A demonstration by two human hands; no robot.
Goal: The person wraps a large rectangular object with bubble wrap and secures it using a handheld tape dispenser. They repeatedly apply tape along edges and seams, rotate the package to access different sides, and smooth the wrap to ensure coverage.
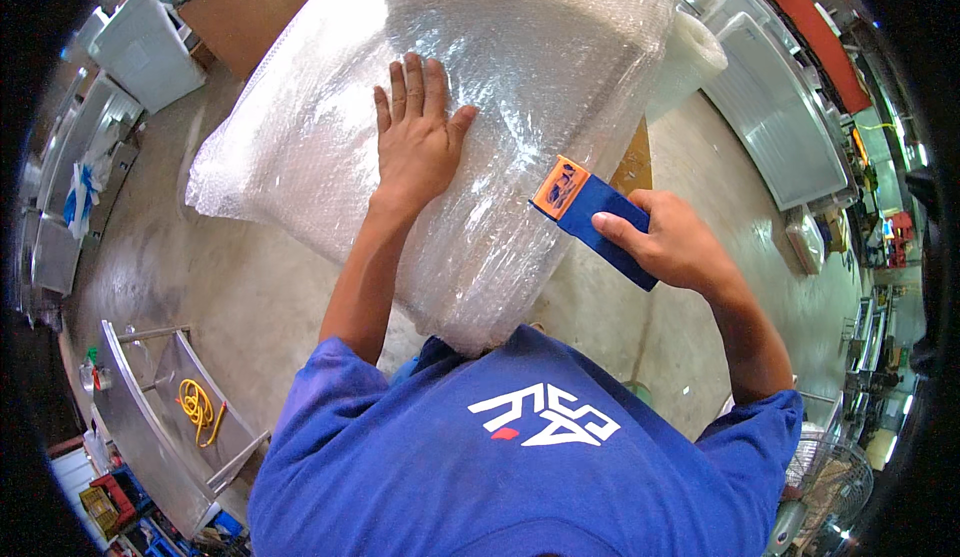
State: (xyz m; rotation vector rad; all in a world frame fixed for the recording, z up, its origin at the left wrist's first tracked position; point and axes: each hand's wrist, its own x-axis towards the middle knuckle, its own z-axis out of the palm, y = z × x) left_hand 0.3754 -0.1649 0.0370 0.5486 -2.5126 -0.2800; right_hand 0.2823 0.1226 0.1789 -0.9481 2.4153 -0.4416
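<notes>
My right hand [672, 242] grips a blue tool [608, 241], its orange end over the right edge of the bubble-wrapped bundle [490, 247]. My left hand [420, 147], open with fingers apart, lies flat on the bundle; farther, a pale roll [692, 65] shows beside its right side.

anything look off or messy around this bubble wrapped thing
No spill or damage stands out. The bubble wrap bunches into a puffy, loose-looking corner at the left, and a small white scrap lies alone on the floor at lower right, like stray litter.
</notes>
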